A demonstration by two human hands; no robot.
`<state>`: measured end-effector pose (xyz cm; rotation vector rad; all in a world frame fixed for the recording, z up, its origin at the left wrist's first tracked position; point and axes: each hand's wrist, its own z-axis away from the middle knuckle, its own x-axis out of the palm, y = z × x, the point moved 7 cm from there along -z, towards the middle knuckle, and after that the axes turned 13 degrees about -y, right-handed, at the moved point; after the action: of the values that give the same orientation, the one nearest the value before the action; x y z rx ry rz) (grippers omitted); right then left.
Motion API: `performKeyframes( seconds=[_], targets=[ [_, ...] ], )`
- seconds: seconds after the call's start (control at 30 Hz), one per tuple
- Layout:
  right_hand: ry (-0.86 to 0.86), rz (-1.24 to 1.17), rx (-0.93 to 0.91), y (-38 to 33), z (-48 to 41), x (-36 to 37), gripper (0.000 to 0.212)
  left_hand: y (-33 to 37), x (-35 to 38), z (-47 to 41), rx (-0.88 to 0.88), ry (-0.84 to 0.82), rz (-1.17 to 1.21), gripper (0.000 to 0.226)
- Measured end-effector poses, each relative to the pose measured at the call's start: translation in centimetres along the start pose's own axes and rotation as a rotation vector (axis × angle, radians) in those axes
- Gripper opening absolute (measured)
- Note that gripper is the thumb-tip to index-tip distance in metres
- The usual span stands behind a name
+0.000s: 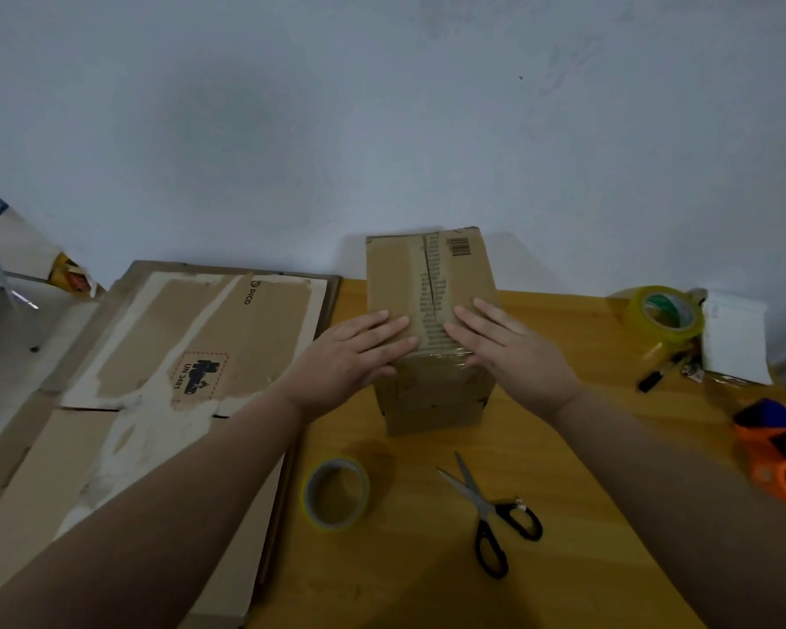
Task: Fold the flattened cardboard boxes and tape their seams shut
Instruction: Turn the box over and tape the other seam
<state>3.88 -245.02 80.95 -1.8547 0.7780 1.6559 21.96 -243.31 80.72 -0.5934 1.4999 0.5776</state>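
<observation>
The left grip point(355, 351) and the right grip point(513, 351) lie flat on top of the folded box point(432, 274), fingers straight and spread, pressing down and holding nothing. The box stands on the wooden surface point(541, 447) directly under both grips. Its centre seam point(429, 283) runs away between the two sets of fingertips. A strip of clear tape point(436, 355) seems to wrap over the box's near top edge just between the grips, though glare makes its extent hard to judge. Below the left grip, nearer the person, a tape roll point(335, 492) lies flat, and below the right grip lie open scissors point(491, 515) with black handles. Left of the left grip lies the flattened cardboard point(200, 338). Well to the right of the right grip stands a yellow tape roll point(665, 317), with a black marker point(654, 376) beside it.
</observation>
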Motion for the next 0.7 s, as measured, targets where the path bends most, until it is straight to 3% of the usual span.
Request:
performKeyframes(
  seconds=[0.13,0.23,0.33,0.4,0.53,0.7],
  targets=[
    [-0.062,-0.225,0.055,1.3,0.5,0.1,0.061,0.2,-0.6,0.2,0.062,-0.059,-0.013,0.047],
    [-0.07,-0.465,0.31,1.7,1.2,-0.1,0.05,1.1,-0.7,0.7,0.095,-0.074,-0.01,0.048],
    [0.045,-0.883,0.641,1.0,1.3,0.5,0.058,3.0,-1.3,-0.4,0.113,-0.013,0.011,0.045],
    [0.113,-1.143,0.737,0.2,0.8,1.0,0.066,4.6,-2.0,-1.8,0.078,0.047,0.058,0.04],
    [0.116,-1.165,0.686,-1.0,0.4,1.2,0.068,6.5,-2.7,-4.0,-0.071,0.076,0.141,0.035],
    [0.027,-1.012,0.753,1.3,1.5,0.4,0.056,0.1,-1.8,-0.3,-0.46,-0.198,0.119,0.079]
  ],
)
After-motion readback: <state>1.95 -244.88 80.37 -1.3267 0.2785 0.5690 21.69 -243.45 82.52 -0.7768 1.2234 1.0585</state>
